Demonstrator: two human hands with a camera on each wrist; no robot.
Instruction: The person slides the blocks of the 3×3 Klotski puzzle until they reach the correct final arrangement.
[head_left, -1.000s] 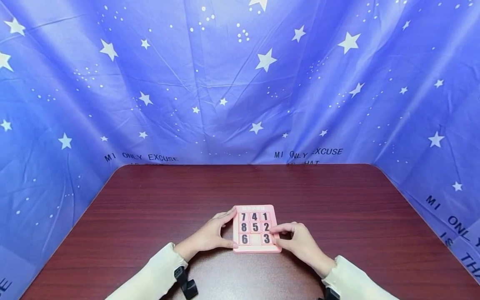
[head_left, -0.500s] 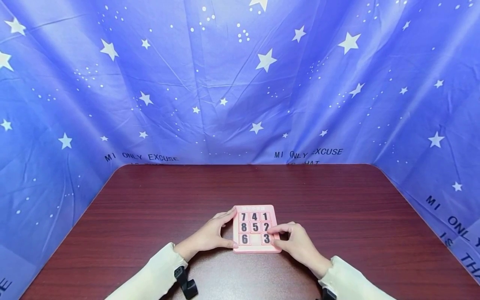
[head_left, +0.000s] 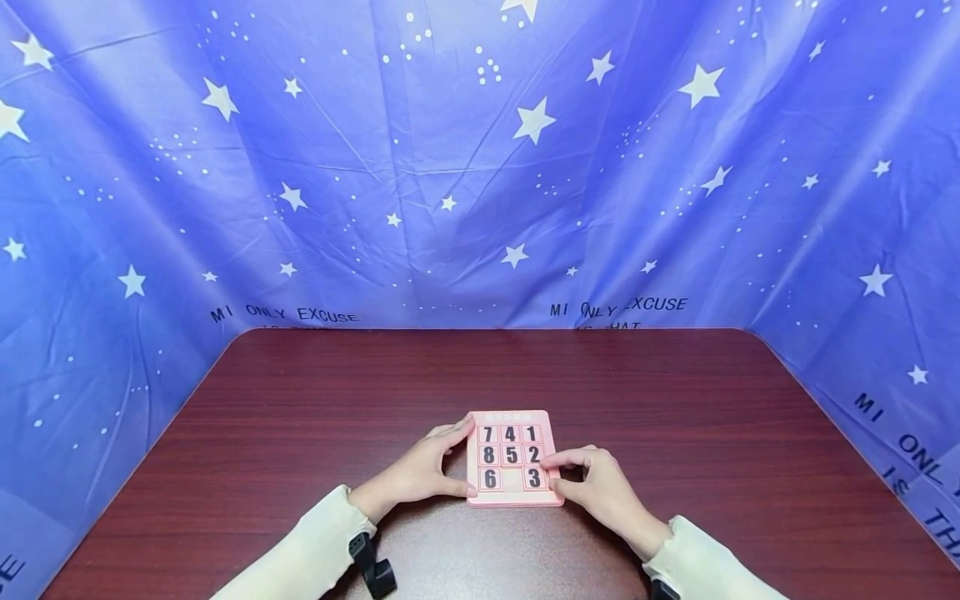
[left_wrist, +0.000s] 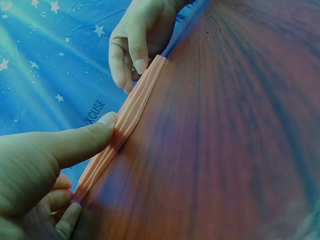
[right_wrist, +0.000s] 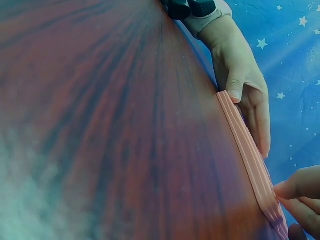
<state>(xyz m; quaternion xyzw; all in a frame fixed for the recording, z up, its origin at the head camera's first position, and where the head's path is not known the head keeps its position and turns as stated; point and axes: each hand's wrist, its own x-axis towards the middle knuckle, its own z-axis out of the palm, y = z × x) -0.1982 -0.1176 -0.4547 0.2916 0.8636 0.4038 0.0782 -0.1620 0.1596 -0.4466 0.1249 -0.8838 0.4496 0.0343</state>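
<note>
Back slid the right grip (head_left: pixel 603 492), ever so slightly, its index fingertip easing off the face of the 2 tile (head_left: pixel 533 454) so the digit showed whole! Behind it all hung a blue star-printed curtain (head_left: pixel 450 133), and below spread the dark red wood-grain counter (head_left: pixel 337 375). On that counter lay a pink number sliding puzzle (head_left: pixel 513 501), flat between the two grips. Left grip (head_left: pixel 408 471) held its left side, thumb low, fingers high; the right stayed loose, relaxed fingers touching the right edge. Tile-shuffling looked to be the step in hand. Next move seemed to call for a steady frame and one neighbour, the 5 tile (head_left: pixel 512 455), 6 tile (head_left: pixel 491 479) or 3 tile (head_left: pixel 534 478), nudged into the bottom-row gap (head_left: pixel 512 481).
</note>
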